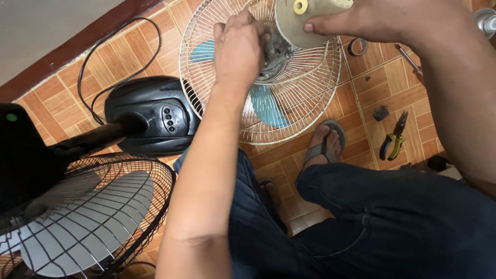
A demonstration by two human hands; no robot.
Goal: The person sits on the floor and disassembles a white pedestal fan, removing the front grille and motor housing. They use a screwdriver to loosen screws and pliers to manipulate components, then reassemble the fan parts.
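Observation:
A cream wire-grille fan (289, 111) with blue blades (266, 106) stands tilted on the tiled floor in front of me. My left hand (238, 49) is closed on the grey motor part (276, 54) at the back of the grille. My right hand (377, 20) grips the beige motor housing (294, 26) at the top, thumb pressed on its face. A yellow knob (300, 6) sits on the housing. What my left fingers pinch is hidden.
A black fan lies at the left, its base (150, 113) with buttons, its grille and grey blades (88, 222) and cord (119, 51) nearby. Pliers (393, 137), a tape roll (357, 46), a screwdriver (411, 59) and small parts lie at right. My foot in a sandal (325, 142) rests below.

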